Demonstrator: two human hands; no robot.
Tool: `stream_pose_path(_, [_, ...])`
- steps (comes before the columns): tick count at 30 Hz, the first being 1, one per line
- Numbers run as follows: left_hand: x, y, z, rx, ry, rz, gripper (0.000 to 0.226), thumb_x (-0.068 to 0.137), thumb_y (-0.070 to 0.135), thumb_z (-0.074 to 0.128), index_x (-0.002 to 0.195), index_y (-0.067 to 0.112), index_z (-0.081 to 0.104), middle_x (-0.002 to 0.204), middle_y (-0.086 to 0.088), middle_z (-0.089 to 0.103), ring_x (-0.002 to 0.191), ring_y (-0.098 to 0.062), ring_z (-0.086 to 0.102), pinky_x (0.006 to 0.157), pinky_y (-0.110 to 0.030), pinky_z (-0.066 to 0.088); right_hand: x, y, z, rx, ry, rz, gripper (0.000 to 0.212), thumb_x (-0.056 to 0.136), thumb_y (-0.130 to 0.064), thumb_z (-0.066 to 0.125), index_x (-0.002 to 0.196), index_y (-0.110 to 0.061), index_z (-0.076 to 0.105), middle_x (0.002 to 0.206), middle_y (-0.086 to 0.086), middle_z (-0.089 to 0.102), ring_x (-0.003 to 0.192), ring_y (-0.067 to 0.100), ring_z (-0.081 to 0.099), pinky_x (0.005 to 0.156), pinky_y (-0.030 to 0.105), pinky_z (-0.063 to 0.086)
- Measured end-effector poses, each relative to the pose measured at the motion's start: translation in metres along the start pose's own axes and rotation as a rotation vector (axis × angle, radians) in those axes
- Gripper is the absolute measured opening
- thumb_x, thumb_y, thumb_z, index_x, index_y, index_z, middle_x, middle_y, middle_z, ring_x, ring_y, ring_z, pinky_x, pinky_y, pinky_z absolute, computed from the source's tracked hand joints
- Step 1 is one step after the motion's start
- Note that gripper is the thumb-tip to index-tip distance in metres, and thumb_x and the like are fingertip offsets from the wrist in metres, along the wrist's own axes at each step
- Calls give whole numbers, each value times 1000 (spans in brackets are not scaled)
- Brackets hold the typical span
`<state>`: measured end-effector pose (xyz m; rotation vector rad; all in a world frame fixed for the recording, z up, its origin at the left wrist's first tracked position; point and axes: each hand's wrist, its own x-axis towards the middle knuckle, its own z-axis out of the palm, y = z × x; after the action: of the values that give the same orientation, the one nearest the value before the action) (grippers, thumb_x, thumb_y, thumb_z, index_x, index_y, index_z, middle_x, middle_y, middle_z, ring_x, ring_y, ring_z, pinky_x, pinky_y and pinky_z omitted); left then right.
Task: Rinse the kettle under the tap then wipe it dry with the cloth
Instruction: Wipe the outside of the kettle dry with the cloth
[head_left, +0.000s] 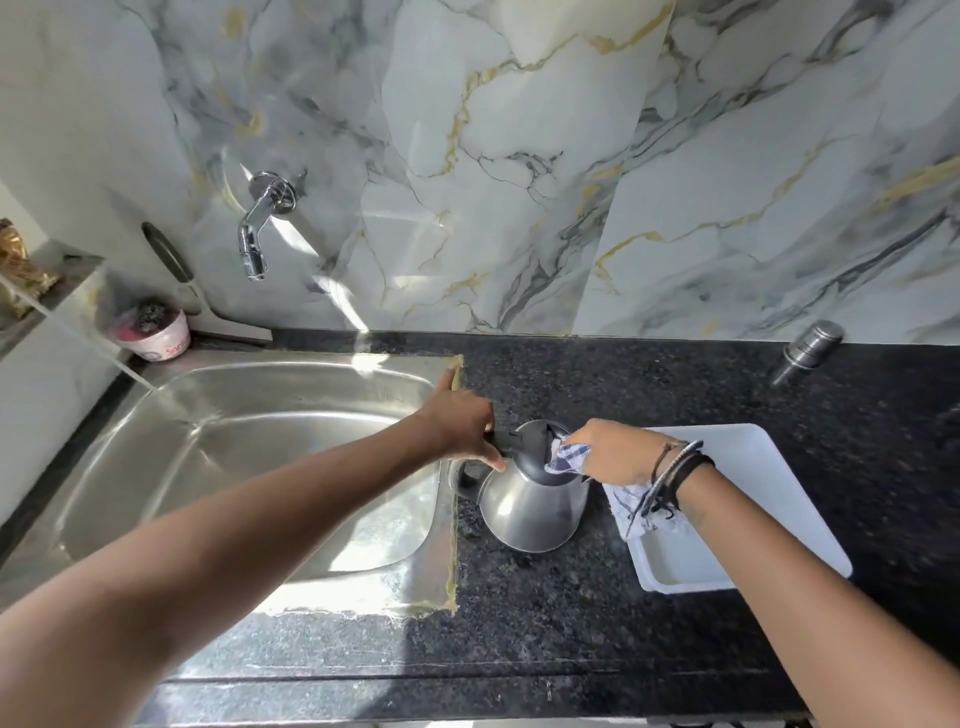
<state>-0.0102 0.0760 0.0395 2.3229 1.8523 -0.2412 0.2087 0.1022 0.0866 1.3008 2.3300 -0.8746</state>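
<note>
So the kettle (530, 499) is sitting upright on the black counter (571, 613), just right of the sink (234, 467) and next to a white tray (753, 519). The tap (260, 223) isn't running, so I'd say we're in the drying part. The left hand (460, 426) has its grip closed on the black handle up top, forefinger sticking out, arm reaching in from the left. The right hand (618, 449) has its grip bunched around the checked cloth (569, 457), pressing it at the lid, with the rest trailing toward the tray. Polished steel, probably wet, looks slippery and light when empty, so the handle's the place to hold it. The cloth is soft and floppy.
</note>
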Motion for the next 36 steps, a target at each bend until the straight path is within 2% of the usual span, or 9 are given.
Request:
stream_pose_path(2, [-1,0,1,-23,3,-4,53,74,71,63,92,23,75,86,7,71,101,-16,65,115,-59,-6,-3,11,-18,140,-15,27,19,90,-1,57,89,-9,74,91,13,71,85,17,54,73,28,41])
stream_pose_path(4, [0,-1,2,-48,2,-5,52,74,71,63,91,23,74,80,10,65,100,-16,64,114,-59,-8,-4,29,-34,348,65,118,34,87,5,62,120,-2,68,114,14,69,100,20,61,85,32,46])
stream_pose_path(8, [1,-1,6,-95,-2,-18,52,73,71,63,88,23,74,77,11,60,99,-17,64,114,-60,-9,-5,45,-30,723,468,231,35,91,3,62,125,-7,66,116,13,71,90,19,65,83,32,52])
stream_pose_path(11, [2,-1,7,-91,-2,-21,53,73,71,64,90,23,75,83,8,66,98,-17,65,113,-62,-8,-3,22,-1,579,552,18,33,95,8,51,125,8,64,119,13,69,99,5,68,82,13,48])
stream_pose_path(14, [1,-1,7,-96,4,-24,53,73,70,65,93,23,75,92,5,73,101,-17,64,113,-64,-7,12,5,34,191,334,-36,52,103,-11,45,153,-4,35,168,8,19,154,27,18,124,36,16])
stream_pose_path(18, [0,0,8,-91,3,-28,54,73,70,64,95,22,75,95,4,73,102,-17,64,113,-65,-6,19,8,66,-64,320,28,64,105,-41,32,161,-25,5,169,-9,-15,156,17,-14,125,54,1])
stream_pose_path(30, [-4,2,10,-134,21,-54,52,73,71,63,88,22,74,89,4,73,100,-19,64,114,-65,-3,-11,13,72,-43,397,113,50,104,-47,33,148,-27,45,171,-8,-7,155,18,-18,125,52,-6])
stream_pose_path(33, [-5,3,9,-140,15,-60,53,74,71,62,91,23,74,91,3,74,103,-19,63,114,-65,-6,-5,12,50,100,314,170,50,104,-46,37,145,-20,49,170,-5,11,157,17,-5,126,50,2])
stream_pose_path(36, [-5,3,10,-150,14,-61,53,73,72,62,92,24,74,92,3,74,105,-20,63,114,-65,-7,-10,20,23,751,214,179,46,103,-37,49,130,-2,63,118,7,74,120,21,67,101,29,51])
